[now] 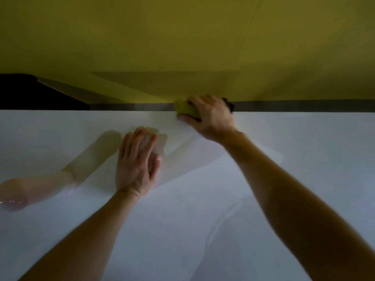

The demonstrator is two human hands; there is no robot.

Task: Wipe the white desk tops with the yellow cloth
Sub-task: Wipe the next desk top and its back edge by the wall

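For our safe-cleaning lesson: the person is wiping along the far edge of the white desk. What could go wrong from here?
1. The right hand grips the bunched yellow cloth at the far edge of the glossy white desk top, beside the dark grey strip under the yellow back panel; if that is a gap, dirt might be pushed in.
2. The left hand presses flat on the desk top and may leave smears or slide.

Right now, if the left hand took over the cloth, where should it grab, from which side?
Probably the bunched end of the cloth poking out left of the right hand, pinched from the left: the right hand covers the rest, and the yellow panel stands close behind.
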